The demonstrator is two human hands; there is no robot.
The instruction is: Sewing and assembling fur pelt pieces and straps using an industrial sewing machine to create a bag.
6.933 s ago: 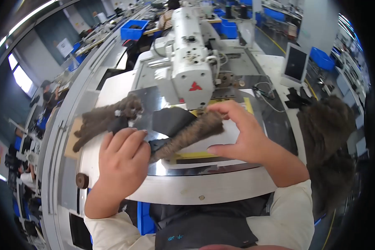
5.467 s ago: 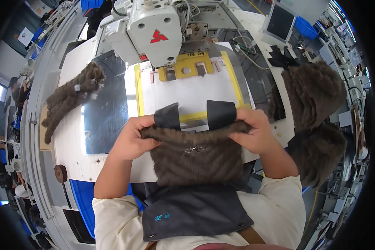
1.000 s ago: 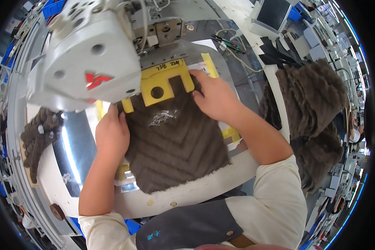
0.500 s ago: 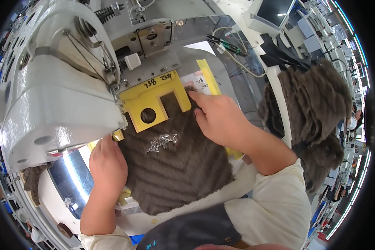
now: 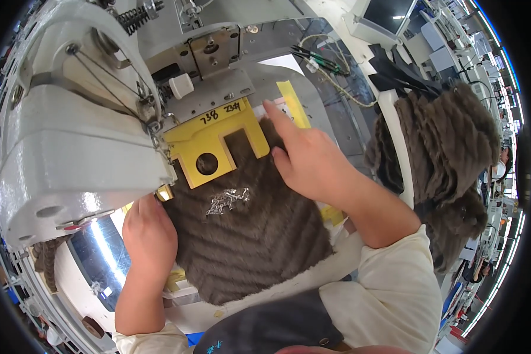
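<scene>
A brown-grey fur panel (image 5: 259, 248) with chevron ridges lies flat, a shiny silver ornament (image 5: 227, 201) on its middle. Over its far part rests a yellow clamp plate (image 5: 209, 127) with a round hole and a square notch. My right hand (image 5: 310, 156) is at the panel's far right edge, index finger stretched out and thumb apart, holding nothing visible. My left hand (image 5: 150, 236) lies along the panel's left edge, fingers together and bent down, tips by a gold metal piece (image 5: 164, 192). Whatever those fingertips touch is hidden.
A white sewing machine head (image 5: 82, 153) stands close at the left. Green-handled tweezers (image 5: 318, 61) lie at the back right, near a pale cord. Stacked fur pieces (image 5: 448, 141) and black strips (image 5: 398, 71) are on the right. Yellow tape (image 5: 294, 105) borders the work.
My right index finger has moved forward and straightened along the panel's far right edge. My left hand has shifted slightly left, and more of the gold piece shows.
</scene>
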